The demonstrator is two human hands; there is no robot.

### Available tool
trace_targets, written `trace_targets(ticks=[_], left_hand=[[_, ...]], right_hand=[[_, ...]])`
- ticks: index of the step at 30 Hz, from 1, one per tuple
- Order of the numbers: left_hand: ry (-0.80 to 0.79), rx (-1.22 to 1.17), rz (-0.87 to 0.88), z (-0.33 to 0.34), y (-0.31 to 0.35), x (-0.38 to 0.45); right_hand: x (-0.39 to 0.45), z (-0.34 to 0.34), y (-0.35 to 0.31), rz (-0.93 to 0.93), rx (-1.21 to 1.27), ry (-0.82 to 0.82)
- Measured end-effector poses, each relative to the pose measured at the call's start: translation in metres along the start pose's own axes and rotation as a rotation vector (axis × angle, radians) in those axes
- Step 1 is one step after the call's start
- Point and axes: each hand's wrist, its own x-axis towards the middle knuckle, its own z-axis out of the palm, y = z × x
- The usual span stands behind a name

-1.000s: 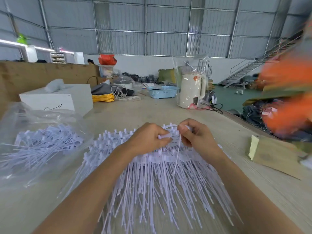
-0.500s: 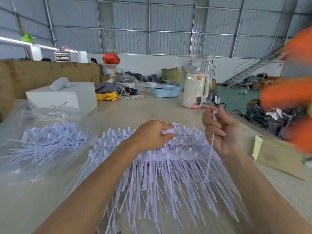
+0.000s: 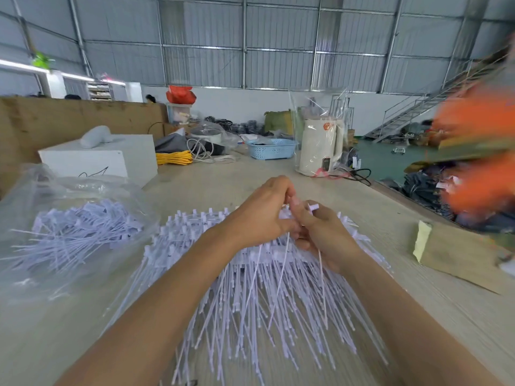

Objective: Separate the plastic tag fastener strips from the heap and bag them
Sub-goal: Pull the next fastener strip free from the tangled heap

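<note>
While gripped, one strip (image 3: 322,270) under right hand (image 3: 326,235), above heap (image 3: 259,296).

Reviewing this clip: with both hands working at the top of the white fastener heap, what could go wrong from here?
1. The left hand and right hand pinch strips amid the dense heap of white plastic fastener strips; neighbouring strips may drag out tangled.
2. The clear plastic bag of separated strips lies slumped, so bagged strips could spill.

An orange shape (image 3: 479,151) at right is too blurred to identify.
</note>
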Motion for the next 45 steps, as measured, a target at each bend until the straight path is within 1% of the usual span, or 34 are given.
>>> trace_targets(ticks=[3, 8, 10, 14, 15, 18, 19, 20, 23, 24, 26, 28, 31, 32, 33, 35, 39, 42, 45], left_hand=[[-0.02, -0.001, -0.015, -0.001, 0.002, 0.0], [-0.094, -0.04, -0.031, -0.01, 0.003, -0.004], [-0.121, -0.022, -0.018, -0.016, 0.005, -0.004], [-0.215, 0.029, -0.025, -0.02, 0.006, -0.003], [-0.207, 0.016, -0.031, -0.02, 0.006, -0.003], [-0.103, -0.106, -0.057, -0.021, 0.006, -0.003], [-0.084, -0.088, -0.055, -0.021, 0.006, -0.003], [-0.084, -0.008, -0.042, -0.021, 0.006, -0.002], [-0.161, 0.329, 0.005, -0.016, 0.002, -0.001], [-0.176, 0.383, 0.007, -0.015, 0.0, 0.0], [-0.17, 0.383, 0.009, -0.013, -0.001, 0.0], [-0.142, 0.413, 0.04, -0.012, 0.0, -0.002], [-0.014, 0.64, 0.116, -0.009, 0.0, -0.004], [0.03, 0.673, 0.134, -0.008, -0.002, -0.005], [0.059, 0.664, 0.138, -0.006, -0.004, -0.005], [0.062, 0.581, 0.108, -0.005, -0.006, -0.006], [-0.04, 0.437, 0.037, -0.002, -0.008, -0.006], [-0.121, 0.359, -0.003, 0.0, -0.009, -0.004], [-0.16, 0.272, -0.029, 0.0, -0.009, -0.004]], right_hand=[[-0.002, 0.0, -0.002, -0.062, -0.037, -0.051], [-0.002, -0.003, -0.002, -0.108, -0.055, -0.003], [0.0, -0.002, -0.002, -0.142, -0.032, 0.008], [0.001, 0.0, 0.0, -0.16, -0.076, 0.034], [0.001, -0.001, 0.0, -0.156, -0.079, 0.042], [0.001, -0.005, -0.001, -0.149, -0.077, 0.078], [0.001, -0.006, -0.001, -0.147, -0.072, 0.086], [0.001, -0.007, -0.001, -0.144, -0.071, 0.084], [0.002, -0.007, 0.0, -0.153, -0.123, 0.043], [0.003, -0.007, 0.001, -0.162, -0.153, 0.041], [0.004, -0.008, 0.004, -0.186, -0.201, 0.043], [0.004, -0.01, 0.006, -0.19, -0.232, 0.036], [0.002, -0.011, 0.007, -0.165, -0.278, 0.017], [0.002, -0.011, 0.006, -0.162, -0.301, 0.012], [0.001, -0.011, 0.006, -0.16, -0.329, 0.01], [0.001, -0.009, 0.005, -0.154, -0.395, 0.021], [0.0, -0.004, 0.005, -0.131, -0.549, 0.03], [-0.002, -0.004, 0.005, -0.162, -0.641, 0.014], [-0.003, -0.006, 0.006, -0.202, -0.688, 0.006]])
